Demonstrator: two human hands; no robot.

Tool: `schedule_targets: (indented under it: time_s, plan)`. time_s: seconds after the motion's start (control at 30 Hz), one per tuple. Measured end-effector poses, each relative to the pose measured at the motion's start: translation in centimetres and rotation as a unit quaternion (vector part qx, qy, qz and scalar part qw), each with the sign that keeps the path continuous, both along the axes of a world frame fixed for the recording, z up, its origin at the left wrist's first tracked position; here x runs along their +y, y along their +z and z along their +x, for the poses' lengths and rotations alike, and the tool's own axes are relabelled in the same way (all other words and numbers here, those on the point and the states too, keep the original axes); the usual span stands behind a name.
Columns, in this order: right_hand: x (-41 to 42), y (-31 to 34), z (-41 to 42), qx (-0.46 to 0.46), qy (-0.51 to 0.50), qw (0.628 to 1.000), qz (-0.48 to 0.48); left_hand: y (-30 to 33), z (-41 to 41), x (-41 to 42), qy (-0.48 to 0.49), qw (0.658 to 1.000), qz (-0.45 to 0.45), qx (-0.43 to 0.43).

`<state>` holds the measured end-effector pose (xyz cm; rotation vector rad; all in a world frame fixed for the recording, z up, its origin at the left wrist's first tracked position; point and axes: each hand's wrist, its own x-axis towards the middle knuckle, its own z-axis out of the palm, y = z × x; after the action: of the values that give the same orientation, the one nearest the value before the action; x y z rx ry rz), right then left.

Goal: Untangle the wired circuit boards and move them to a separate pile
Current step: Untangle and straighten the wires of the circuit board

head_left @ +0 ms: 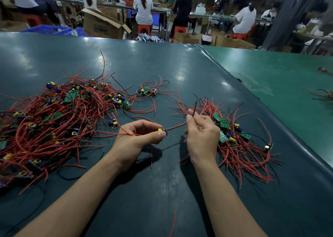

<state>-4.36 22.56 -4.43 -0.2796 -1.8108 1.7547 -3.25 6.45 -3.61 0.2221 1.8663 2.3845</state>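
One wired circuit board (163,130) is in hand between the two piles, so the step looks like the freeing of a single board before it goes to the sorted side. The left hand (138,137) pinches that board between thumb and curled fingers, its yellow and blue parts showing at the fingertips, just right of the big tangled pile (54,121) that sprawls over the left of the dark green mat (180,71). The right hand (201,134) grips the end of a red wire (194,108) between thumb and forefinger and holds it upright; a lead (177,127) runs from the board toward this hand, though whether it is the same wire I cannot tell. Other red leads trail from the left hand back toward the tangled pile — one (126,131) crosses the knuckles, so the board may not be wholly clear yet. The separate pile (239,139) lies just right of the right hand, its wires roughly combed one way. The next move, I judge, calls for drawing the held wires straight, checking nothing from the tangled pile clings on — then laying the board onto the separate pile, aligned with the rest.
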Motion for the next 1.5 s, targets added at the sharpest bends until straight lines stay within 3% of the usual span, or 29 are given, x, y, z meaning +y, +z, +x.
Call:
schedule_targets:
  time_s: [0.17,0.37,0.5,0.57,0.63,0.83,1.03,1.17,1.3,1.37,1.5]
  plan:
    - [0.8,0.2,-0.5,-0.022,-0.022,0.990,-0.141,0.0,0.1,-0.1,-0.008,1.000,0.006,0.007]
    - [0.6,0.6,-0.2,-0.007,0.008,0.989,-0.144,0.0,0.0,-0.1,-0.011,1.000,0.020,0.003]
    - [-0.1,1.2,0.3,-0.082,0.171,0.964,-0.188,0.0,-0.4,-0.5,0.017,0.997,0.078,-0.012]
    - [-1.2,1.0,0.8,-0.137,0.276,0.943,-0.130,0.0,-0.3,-0.6,0.015,0.995,0.094,-0.019]
    - [-2.1,0.6,1.1,-0.139,0.310,0.936,-0.090,0.1,-0.3,-0.6,0.008,0.996,0.086,-0.018]
    - [-0.8,1.0,0.2,-0.080,0.164,0.977,-0.115,0.5,-0.1,-0.8,0.005,0.998,0.056,-0.015]
    - [0.9,1.4,-0.6,-0.033,0.010,0.973,-0.228,0.7,0.0,-0.4,-0.003,0.999,0.051,-0.010]
    - [0.8,1.0,-0.7,0.001,-0.012,0.973,-0.230,0.5,0.0,-0.4,-0.010,0.998,0.057,-0.006]
    - [1.0,0.9,-1.0,-0.020,0.014,0.961,-0.274,0.4,-0.1,-0.6,-0.009,0.996,0.088,0.000]
    - [1.1,0.7,-0.8,-0.029,0.027,0.975,-0.218,0.2,-0.2,-0.6,0.008,0.993,0.115,0.001]
    - [0.7,0.1,-0.3,-0.050,0.017,0.998,0.027,0.2,-0.8,-0.7,0.067,0.986,0.154,0.021]
